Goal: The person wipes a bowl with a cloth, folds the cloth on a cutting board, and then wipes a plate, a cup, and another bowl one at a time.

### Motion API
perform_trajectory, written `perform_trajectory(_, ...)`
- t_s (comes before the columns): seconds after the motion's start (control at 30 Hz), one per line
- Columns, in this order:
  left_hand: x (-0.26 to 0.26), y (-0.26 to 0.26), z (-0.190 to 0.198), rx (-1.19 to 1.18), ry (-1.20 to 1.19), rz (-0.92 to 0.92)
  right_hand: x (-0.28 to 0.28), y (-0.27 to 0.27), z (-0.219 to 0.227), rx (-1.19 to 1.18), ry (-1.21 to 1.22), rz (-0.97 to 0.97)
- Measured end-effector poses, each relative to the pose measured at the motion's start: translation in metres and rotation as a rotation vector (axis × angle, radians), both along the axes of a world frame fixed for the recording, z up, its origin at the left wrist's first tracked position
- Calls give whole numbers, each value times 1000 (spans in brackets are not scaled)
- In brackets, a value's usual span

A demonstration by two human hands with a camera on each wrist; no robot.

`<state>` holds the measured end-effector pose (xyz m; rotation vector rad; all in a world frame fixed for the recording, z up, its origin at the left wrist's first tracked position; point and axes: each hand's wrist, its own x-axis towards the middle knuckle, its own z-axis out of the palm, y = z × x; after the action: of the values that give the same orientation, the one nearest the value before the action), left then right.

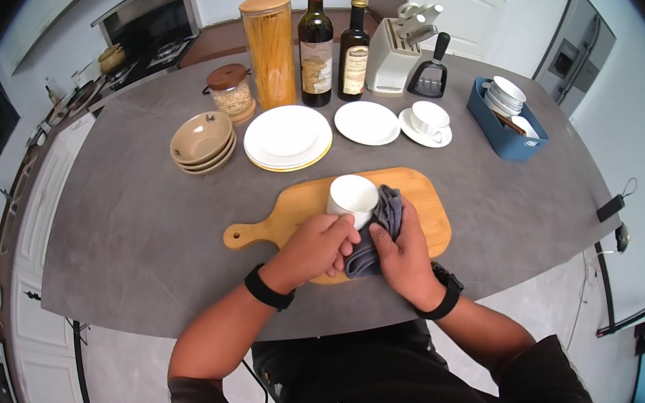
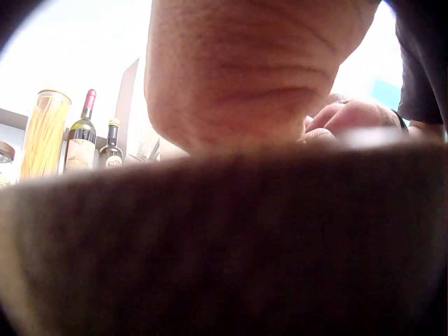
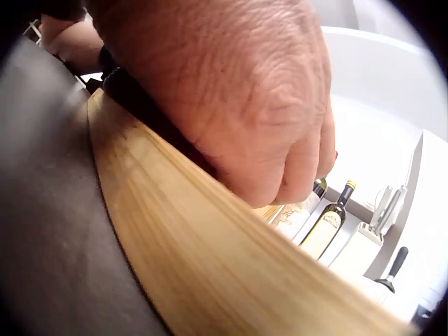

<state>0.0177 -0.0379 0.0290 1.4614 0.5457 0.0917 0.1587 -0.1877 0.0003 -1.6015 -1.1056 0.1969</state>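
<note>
A white cup [image 1: 354,195] is held over the wooden cutting board [image 1: 418,190] in the head view. My left hand [image 1: 321,245] grips the cup at its near left side, with the thumb at its wall and the fingers curled. A folded dark grey cloth [image 1: 389,203] lies against the cup's right side, and my right hand [image 1: 409,259] holds it between thumb and fingers. The right wrist view shows the back of the right hand [image 3: 238,98] low over the board's edge [image 3: 189,217]. In the left wrist view, the left hand [image 2: 245,77] hides the cup.
Behind the board stand brown bowls [image 1: 202,139], stacked plates [image 1: 287,136], a single plate [image 1: 367,123] and a cup on a saucer [image 1: 426,120]. Farther back are a pasta jar [image 1: 272,56], two bottles, and a knife block [image 1: 392,54]. A blue basket [image 1: 507,129] with dishes sits right.
</note>
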Motion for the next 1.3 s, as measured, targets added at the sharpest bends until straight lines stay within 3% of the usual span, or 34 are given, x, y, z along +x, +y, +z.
perform_trajectory(0.03,1,1,-2,-1,-21,12,-4,0,-3,50,191,41)
perform_trajectory(0.07,1,0,-2,-1,-18,9,-8,-2,-5,51,194,38)
perform_trajectory(0.13,1,-2,-2,11,-58,80,-18,-7,-2,33,16,29)
perform_trajectory(0.17,0,-1,-3,11,-57,83,-19,-10,2,36,-218,22)
perform_trajectory(0.2,0,0,-4,10,-62,94,-19,-12,10,36,-217,26)
perform_trajectory(0.3,-3,2,-1,-18,-55,113,-7,-10,33,16,-575,140)
perform_trajectory(0.47,-4,8,4,-102,-56,123,44,-8,37,-21,-761,191)
perform_trajectory(0.57,-6,10,4,-206,-94,115,78,0,32,-82,-681,85)
perform_trajectory(0.63,-4,6,7,-182,-73,-4,100,8,27,-153,-480,42)
perform_trajectory(0.77,0,3,12,-127,15,-34,108,16,26,-142,-515,128)
perform_trajectory(0.83,1,7,9,-111,-24,62,100,22,15,-132,-10,235)
perform_trajectory(0.87,0,8,9,-109,-16,61,98,24,13,-129,-2,234)
perform_trajectory(0.93,1,11,9,12,-30,117,95,26,11,-92,440,339)
perform_trajectory(1.13,-2,12,17,168,-85,90,96,34,10,-93,456,398)
perform_trajectory(1.3,-2,16,20,161,-116,87,95,39,15,-136,443,428)
